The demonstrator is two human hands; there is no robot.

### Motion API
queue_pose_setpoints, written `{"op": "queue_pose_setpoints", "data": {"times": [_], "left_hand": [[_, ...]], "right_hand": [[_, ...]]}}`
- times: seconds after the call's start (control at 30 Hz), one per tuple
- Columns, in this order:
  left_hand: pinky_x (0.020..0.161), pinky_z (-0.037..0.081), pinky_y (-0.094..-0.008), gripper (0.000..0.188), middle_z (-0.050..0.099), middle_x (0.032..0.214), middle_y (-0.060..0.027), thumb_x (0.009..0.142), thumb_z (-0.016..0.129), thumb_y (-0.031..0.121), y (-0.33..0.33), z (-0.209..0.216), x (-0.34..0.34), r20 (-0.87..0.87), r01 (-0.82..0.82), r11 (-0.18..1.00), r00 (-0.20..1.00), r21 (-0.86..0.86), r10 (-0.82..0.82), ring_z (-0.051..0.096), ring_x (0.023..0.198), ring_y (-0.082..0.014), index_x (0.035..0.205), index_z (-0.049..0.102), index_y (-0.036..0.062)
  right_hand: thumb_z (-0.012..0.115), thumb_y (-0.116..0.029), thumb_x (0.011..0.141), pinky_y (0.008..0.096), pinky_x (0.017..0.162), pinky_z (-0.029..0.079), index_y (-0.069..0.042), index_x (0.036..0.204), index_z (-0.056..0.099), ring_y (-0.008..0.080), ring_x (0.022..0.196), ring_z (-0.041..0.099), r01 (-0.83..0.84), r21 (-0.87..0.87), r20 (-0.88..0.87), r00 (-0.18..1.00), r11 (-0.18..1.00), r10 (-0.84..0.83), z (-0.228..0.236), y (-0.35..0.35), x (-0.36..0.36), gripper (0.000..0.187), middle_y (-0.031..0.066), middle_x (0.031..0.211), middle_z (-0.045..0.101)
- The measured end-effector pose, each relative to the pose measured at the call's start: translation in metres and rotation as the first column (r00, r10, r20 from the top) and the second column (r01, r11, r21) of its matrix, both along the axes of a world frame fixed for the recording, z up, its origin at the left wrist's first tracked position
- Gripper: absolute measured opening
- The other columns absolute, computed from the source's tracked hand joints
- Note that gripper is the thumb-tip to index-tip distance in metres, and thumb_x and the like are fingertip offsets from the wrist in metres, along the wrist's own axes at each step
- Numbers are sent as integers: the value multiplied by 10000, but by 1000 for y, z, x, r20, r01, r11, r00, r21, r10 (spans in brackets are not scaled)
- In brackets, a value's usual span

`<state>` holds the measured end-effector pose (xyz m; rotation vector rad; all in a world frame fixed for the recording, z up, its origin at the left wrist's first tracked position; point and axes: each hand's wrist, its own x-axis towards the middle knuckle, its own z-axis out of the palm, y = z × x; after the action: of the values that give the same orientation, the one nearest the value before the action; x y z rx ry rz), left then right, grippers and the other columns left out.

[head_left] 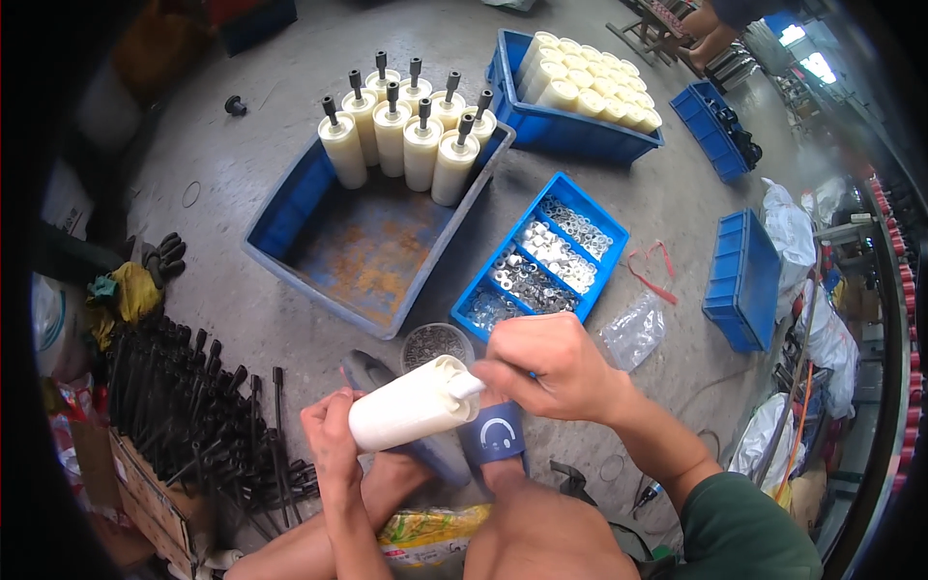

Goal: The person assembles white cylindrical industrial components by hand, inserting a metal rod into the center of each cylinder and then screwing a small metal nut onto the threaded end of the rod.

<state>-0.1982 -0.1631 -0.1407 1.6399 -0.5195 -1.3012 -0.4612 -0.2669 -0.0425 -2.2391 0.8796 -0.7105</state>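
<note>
My left hand (333, 435) is wrapped round a cream-white plastic cylinder (406, 406), which lies tilted above my feet with its hollow, ribbed end up and to the right. A small white piece (467, 385) juts from that end. Against it is my right hand (546, 367), closed, its fingertips smeared by motion. A small dark tip (533, 375) shows below the right fist; what the fist holds is mostly hidden. Beyond the hands, a divided blue tray (531, 253) contains washers, white plastic bushings and small metal parts. A round tub (437, 343) of small dark parts stands by my foot.
A large blue crate (275, 208) has several white cylinders (391, 130) with black rods upright in it. Behind stands another crate (580, 135) of white cylinders. Black rods (184, 396) are heaped at left. A clear bag (634, 329) and blue bin (742, 280) lie right.
</note>
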Motion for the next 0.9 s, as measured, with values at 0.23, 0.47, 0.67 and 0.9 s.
{"op": "queue_pose_setpoints", "data": {"times": [0.23,0.47,0.67,0.9], "left_hand": [[600,435,-293,331,655,686,-70,903,617,233,-3,-5,-3,-13,-29,999,1000,14,29,565,601,-146,751,686,-52],[560,398,-296,328,632,651,-47,903,604,210,-3,-2,-7,-43,-2,1000,999,-27,1,533,577,-122,713,674,-48],[567,412,-308,321,652,676,-61,911,604,199,8,17,16,-93,-78,993,993,-92,69,565,604,-138,748,686,-65],[626,533,-314,343,698,894,-65,975,499,351,70,127,132,-339,-414,895,876,-165,343,670,770,-166,1140,643,87]], "right_hand": [[773,-64,844,328,588,519,-23,915,664,282,664,665,80,172,230,966,982,-119,3,9,2,136,103,786,679],[727,-117,885,382,543,466,-32,782,615,320,608,609,91,101,52,994,991,-97,17,10,-1,175,132,683,586],[630,-200,984,403,526,411,-14,704,518,330,565,517,72,108,92,992,992,-82,26,19,12,354,151,635,479],[658,-316,970,425,537,420,-11,742,568,368,580,543,122,248,16,991,961,-130,-41,37,61,392,208,666,556]]}}
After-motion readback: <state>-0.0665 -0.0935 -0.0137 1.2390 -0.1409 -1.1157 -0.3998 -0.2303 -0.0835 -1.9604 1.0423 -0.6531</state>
